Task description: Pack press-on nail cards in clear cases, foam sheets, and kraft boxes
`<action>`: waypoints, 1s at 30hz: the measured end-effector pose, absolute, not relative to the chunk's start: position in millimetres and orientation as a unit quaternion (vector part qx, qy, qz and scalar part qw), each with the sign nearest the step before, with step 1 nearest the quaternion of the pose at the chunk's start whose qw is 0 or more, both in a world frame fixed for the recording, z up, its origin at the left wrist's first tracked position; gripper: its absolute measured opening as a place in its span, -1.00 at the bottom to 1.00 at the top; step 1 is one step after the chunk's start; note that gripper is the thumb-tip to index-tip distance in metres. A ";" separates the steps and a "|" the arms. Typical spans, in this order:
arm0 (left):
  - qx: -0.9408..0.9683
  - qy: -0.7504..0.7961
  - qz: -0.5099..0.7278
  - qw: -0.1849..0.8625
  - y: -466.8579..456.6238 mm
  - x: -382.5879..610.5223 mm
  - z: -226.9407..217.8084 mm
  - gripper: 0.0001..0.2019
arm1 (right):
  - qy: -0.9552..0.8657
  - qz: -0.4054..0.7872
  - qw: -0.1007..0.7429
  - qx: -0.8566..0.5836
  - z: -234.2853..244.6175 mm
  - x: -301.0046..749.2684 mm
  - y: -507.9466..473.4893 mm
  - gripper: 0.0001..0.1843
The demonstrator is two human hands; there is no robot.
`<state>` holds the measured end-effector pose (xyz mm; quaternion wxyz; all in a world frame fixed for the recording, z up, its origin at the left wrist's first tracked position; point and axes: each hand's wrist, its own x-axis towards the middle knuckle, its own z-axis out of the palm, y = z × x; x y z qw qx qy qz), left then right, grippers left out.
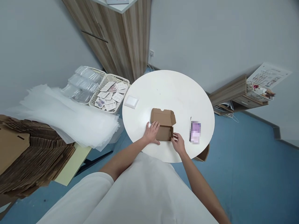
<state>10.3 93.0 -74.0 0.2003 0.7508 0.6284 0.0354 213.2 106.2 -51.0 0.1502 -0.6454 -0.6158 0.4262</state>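
Note:
A small brown cardboard box (163, 124) sits on the round white table (168, 90), lid flap open toward the far side. My left hand (152, 132) rests on the box's left side, fingers spread flat over it. My right hand (178, 142) touches the box's near right corner, fingers curled against the side flap. A white foam pad (131, 101) lies on the table to the far left of the box. A blurred purple and white item (195, 132) lies to the right of the box.
Left of the table, two white baskets hold cards (112, 93) and clear bags (81, 84). White foam sheets (67, 115) and a stack of flat cardboard (30, 155) lie at the left. A wooden cabinet (116, 34) stands behind; a low shelf (235, 93) sits at the right.

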 end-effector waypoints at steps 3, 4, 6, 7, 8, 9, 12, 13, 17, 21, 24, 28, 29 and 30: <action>0.750 0.631 0.035 0.194 91.0 11.0 -74.6 0.21 | -0.620 0.445 0.128 -0.633 -53.7 206.2 109.7 -0.53; 0.750 0.632 0.034 0.192 90.6 10.9 -74.9 0.21 | -0.624 0.446 0.122 -0.630 -54.7 204.7 111.5 -0.54; 0.749 0.634 0.031 0.189 90.3 10.5 -75.7 0.21 | -0.618 0.437 0.123 -0.642 -57.3 203.2 116.1 -0.59; 0.750 0.634 0.030 0.188 90.4 10.3 -76.2 0.21 | -0.608 0.431 0.125 -0.656 -58.8 202.9 118.9 -0.62; 0.751 0.633 0.029 0.187 90.8 10.2 -76.7 0.20 | -0.595 0.423 0.124 -0.672 -60.4 202.9 121.8 -0.63; 0.752 0.631 0.030 0.186 91.2 10.1 -77.1 0.20 | -0.586 0.414 0.116 -0.687 -62.1 203.1 124.7 -0.64; 0.758 0.625 0.043 0.180 91.8 9.8 -76.9 0.19 | -0.593 0.375 0.057 -0.710 -66.6 203.7 131.8 -0.73; 0.760 0.623 0.051 0.177 90.9 9.5 -76.2 0.18 | -0.604 0.361 0.032 -0.710 -67.8 203.8 133.1 -0.78; 0.762 0.618 0.102 0.165 77.6 5.9 -71.9 -0.09 | -0.635 0.318 -0.035 -0.703 -71.0 203.0 133.4 -0.86; 0.675 0.690 0.170 0.200 55.3 -1.0 -75.9 -0.36 | -0.642 0.292 -0.066 -0.706 -73.8 201.3 131.4 -0.82; 0.571 0.736 0.219 0.291 46.3 -4.6 -86.6 -0.46 | -0.655 0.276 -0.080 -0.699 -74.9 200.0 130.9 -0.77; 0.517 0.720 0.260 0.383 48.5 -3.3 -97.3 -0.64 | -0.655 0.276 -0.098 -0.697 -75.3 199.7 131.3 -0.77; 0.517 0.715 0.265 0.390 50.0 -2.2 -98.0 -0.66 | -0.652 0.278 -0.100 -0.699 -75.4 200.1 131.6 -0.76; 0.518 0.710 0.270 0.394 51.5 -1.0 -98.1 -0.68 | -0.648 0.281 -0.101 -0.701 -75.5 200.5 131.9 -0.76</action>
